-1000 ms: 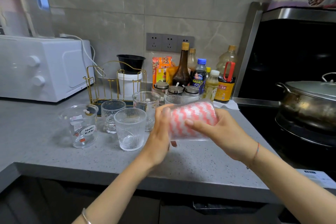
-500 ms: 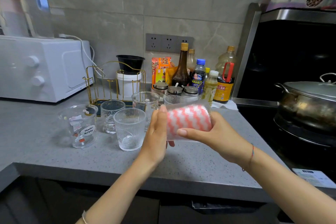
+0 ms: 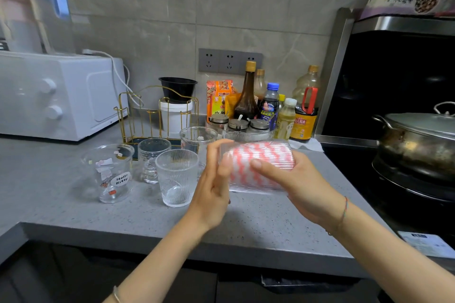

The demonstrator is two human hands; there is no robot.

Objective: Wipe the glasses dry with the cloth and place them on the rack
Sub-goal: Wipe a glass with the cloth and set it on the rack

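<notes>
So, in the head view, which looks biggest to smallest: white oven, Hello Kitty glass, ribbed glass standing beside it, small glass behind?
1. white oven
2. Hello Kitty glass and ribbed glass, too alike to rank
3. small glass, set farther back

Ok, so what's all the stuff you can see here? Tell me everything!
counter: one, grey speckled, across the front
rack: one, gold wire, back of the counter, no glass on it
standing glasses: five, clear, upright by the rack
held glass: one, clear ribbed, sideways above the counter
cloth: one, pink and white, inside the held glass
oven: one, white, back left
black bowl: one, on the white tub behind the rack
bottles: several, brown, clear or yellowish, at the back
jars: three, metal lids, before the bottles
pot: one, metal, lidded, far right
left hand: one, flat against the held glass's end
right hand: one, gripping the held glass
</notes>
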